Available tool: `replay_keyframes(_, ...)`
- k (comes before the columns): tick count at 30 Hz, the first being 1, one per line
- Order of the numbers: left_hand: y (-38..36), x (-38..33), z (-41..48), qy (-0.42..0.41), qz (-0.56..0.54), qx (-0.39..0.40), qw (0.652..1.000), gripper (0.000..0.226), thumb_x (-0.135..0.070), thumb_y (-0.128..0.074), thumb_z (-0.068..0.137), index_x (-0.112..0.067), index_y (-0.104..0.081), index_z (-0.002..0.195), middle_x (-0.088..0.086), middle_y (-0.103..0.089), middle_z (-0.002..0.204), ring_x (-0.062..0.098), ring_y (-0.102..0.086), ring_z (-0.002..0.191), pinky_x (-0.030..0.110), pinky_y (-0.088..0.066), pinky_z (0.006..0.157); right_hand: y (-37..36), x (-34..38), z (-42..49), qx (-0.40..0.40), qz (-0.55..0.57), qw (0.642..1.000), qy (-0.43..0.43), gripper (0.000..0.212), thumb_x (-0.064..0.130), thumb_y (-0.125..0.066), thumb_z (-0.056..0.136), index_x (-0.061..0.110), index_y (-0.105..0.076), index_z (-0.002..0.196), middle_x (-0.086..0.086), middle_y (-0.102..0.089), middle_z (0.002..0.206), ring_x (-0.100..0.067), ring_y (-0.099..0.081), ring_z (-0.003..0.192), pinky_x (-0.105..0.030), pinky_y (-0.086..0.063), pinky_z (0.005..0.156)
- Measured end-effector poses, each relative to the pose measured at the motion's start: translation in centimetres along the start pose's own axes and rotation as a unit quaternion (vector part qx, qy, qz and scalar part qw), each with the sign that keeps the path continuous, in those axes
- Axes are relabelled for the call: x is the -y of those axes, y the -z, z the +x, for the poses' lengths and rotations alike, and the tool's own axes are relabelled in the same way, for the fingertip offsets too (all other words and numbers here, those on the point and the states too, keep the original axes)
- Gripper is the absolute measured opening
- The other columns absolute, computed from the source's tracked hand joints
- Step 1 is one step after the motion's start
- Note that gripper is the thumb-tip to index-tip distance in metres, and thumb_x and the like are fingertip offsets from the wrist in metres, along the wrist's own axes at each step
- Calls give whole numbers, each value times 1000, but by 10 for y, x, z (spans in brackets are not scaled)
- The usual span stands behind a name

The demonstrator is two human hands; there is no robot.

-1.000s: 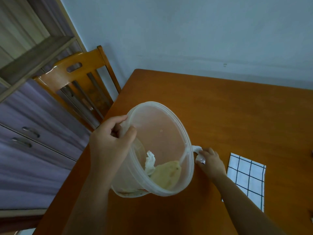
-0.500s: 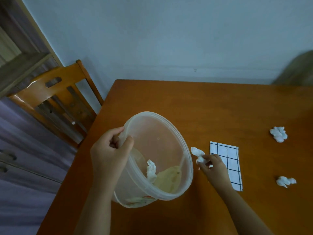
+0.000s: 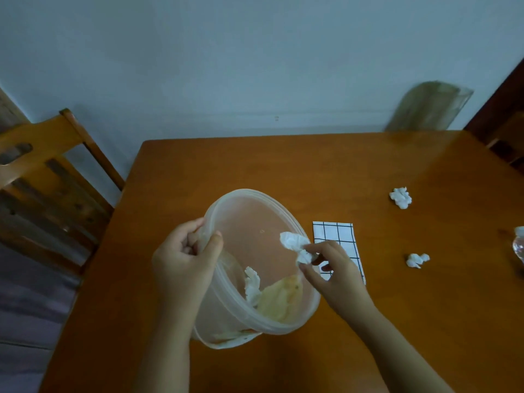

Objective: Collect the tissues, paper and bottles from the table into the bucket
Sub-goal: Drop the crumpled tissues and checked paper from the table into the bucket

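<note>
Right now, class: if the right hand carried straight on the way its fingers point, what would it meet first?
Probably the bucket's open mouth: the right hand holds a crumpled tissue at its rim, fingers pointing leftward. Depth is uncertain.

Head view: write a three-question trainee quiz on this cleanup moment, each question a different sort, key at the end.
1. True or false: the left hand grips the rim of the bucket.
2. Multiple choice: what does the right hand pinch? A) the crumpled tissue at the bucket's mouth, B) the checked paper, C) the bottle.
3. How many loose tissues lie on the table to the right of the checked paper?

Key:
1. True.
2. A.
3. Two: the far tissue and the near tissue.
</note>
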State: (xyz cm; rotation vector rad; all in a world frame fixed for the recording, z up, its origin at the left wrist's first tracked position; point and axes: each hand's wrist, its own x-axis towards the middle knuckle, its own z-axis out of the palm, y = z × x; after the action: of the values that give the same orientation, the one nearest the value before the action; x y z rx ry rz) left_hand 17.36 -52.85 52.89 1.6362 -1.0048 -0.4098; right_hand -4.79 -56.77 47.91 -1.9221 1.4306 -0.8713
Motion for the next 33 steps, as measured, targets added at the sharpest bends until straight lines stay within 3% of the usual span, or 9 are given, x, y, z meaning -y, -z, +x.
replay_keyframes(4, -10, -5, -6, -10, 3, 6, 1000, 28, -24, -68, 70, -33, -62, 96, -6, -62, 62, 4, -55, 53, 19, -47, 44, 2, -12, -4, 33, 5, 999, -2, 37, 32, -65, 77, 29, -54, 112, 19, -50, 102, 6, -53, 91, -9, -44, 71)
replay_keyframes(10, -30, -16, -14, -6, 38, -17, 999, 27, -25, -67, 70, -36, -62, 94, -1, -60, 60, 10, -55, 56, 15, -45, 43, 25, -78, 9, 21, -16, 999, -36, 31, 30, -62, 81, 26, -55, 112, 8, -54, 105, 5, -53, 85, -9, -38, 68)
replay_keyframes(12, -40, -23, -20, 0, 51, -33, 998, 28, -25, -66, 70, -35, -62, 96, -2, -60, 62, 7, -54, 56, 13, -44, 42, 33, -105, 17, 37, -41, 997, -51, 32, 30, -60, 83, 22, -54, 113, 3, -55, 111, 1, -53, 85, -15, -41, 70)
replay_keyframes(17, -64, -47, -35, 8, 65, -73, 995, 27, -22, -65, 68, -31, -65, 93, 1, -59, 64, 8, -51, 54, 15, -43, 43, 48, -163, 43, 124, -87, 987, -58, 41, 29, -59, 84, 18, -49, 123, -5, -51, 126, -18, -50, 111, -30, -42, 88)
replay_keyframes(23, -77, -58, -53, 22, 113, -150, 982, 26, -19, -67, 70, -33, -64, 91, -5, -57, 64, 0, -51, 56, 12, -41, 43, 43, -204, 79, 224, -134, 965, -13, 49, 29, -59, 84, 19, -42, 129, -5, -45, 134, -22, -39, 124, -33, -36, 99)
replay_keyframes(27, -82, -59, -66, 49, 132, -175, 974, 29, -24, -65, 69, -34, -65, 96, -5, -57, 65, 3, -50, 54, 18, -42, 44, 34, -217, 91, 281, -166, 945, 14, 54, 33, -58, 84, 20, -37, 132, -3, -39, 139, -22, -32, 128, -36, -35, 100)
replay_keyframes(33, -88, -63, -75, 43, 136, -185, 972, 30, -28, -62, 69, -34, -64, 99, -5, -57, 69, 7, -51, 55, 17, -44, 47, 33, -228, 86, 260, -209, 941, 47, 49, 38, -60, 81, 22, -46, 125, -2, -42, 132, -23, -33, 122, -36, -41, 96)
